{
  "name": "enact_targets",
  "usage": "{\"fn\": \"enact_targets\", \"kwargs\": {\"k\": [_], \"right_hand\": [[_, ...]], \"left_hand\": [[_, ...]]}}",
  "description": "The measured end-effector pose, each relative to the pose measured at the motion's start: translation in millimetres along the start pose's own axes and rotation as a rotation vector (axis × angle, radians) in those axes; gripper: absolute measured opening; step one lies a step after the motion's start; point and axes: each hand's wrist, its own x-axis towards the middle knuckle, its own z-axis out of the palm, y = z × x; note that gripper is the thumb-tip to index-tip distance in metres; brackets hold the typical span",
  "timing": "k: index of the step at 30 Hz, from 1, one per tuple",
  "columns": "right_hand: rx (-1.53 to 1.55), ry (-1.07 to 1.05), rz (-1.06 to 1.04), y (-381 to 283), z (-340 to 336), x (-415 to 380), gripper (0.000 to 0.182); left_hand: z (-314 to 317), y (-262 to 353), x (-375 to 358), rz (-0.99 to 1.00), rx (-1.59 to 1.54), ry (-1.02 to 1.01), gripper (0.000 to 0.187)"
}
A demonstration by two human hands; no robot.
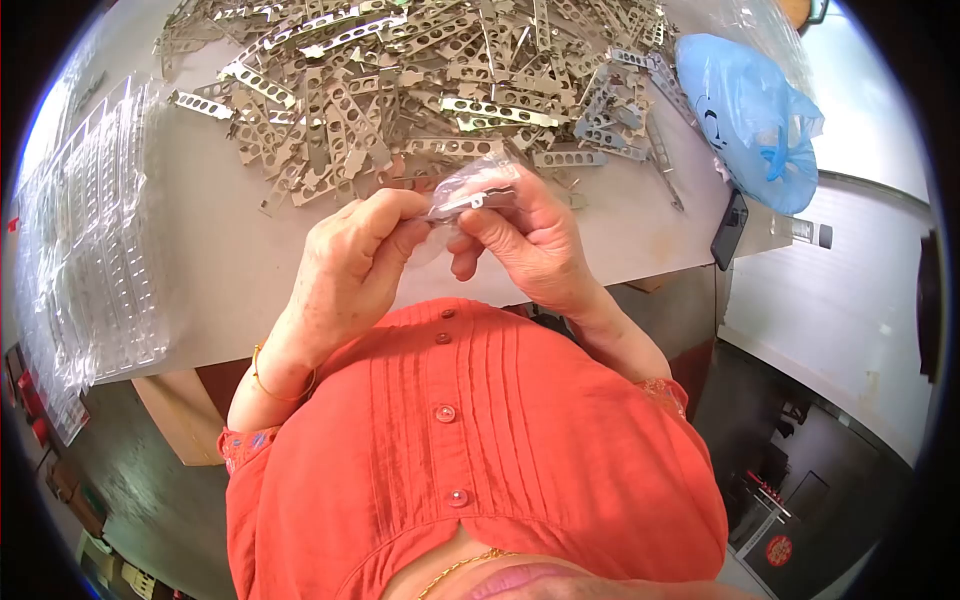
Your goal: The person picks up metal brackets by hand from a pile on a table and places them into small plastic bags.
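A small metal bracket sits inside or against a clear plastic bag, held up in front of my chest. My right hand grips the bracket and bag, thumb on the near side and fingers behind. From the other side, my left hand pinches the left end of the bag between thumb and forefinger. Just beyond both hands lies a large heap of perforated metal brackets, loosely piled on the pale table.
Stacked clear plastic trays in film stand at the table's left side. To the right are a blue plastic bag, a dark phone at the edge and a small clear bottle with a dark cap.
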Motion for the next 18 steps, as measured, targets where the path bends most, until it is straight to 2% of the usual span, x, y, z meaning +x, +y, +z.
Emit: {"fn": "enact_targets", "kwargs": {"k": [2,4,8,12,14,17,18], "right_hand": [[0.073,-0.025,0.015,1,1,1,0.017],[0.151,-0.057,0.031,2,2,1,0.018],[-0.013,-0.08,0.051,2,1,1,0.016],[-0.068,-0.044,0.049,1,2,0,0.01],[-0.097,-0.044,0.042,-1,1,-1,0.01],[-0.106,-0.097,0.009,-6,3,3,0.011],[-0.105,-0.075,0.001,-5,7,2,0.013]], "left_hand": [[0,-1,-3,-0.101,-0.223,-0.017,0.014],[-2,1,-5,-0.153,-0.249,-0.039,0.012],[3,2,-9,-0.226,-0.394,-0.065,0.013],[3,5,-7,-0.151,-0.271,-0.044,0.017],[3,1,-3,-0.008,-0.075,-0.036,0.014],[-7,6,0,-0.044,-0.04,-0.121,0.012],[-10,5,-4,-0.03,-0.017,-0.094,0.012]]}}
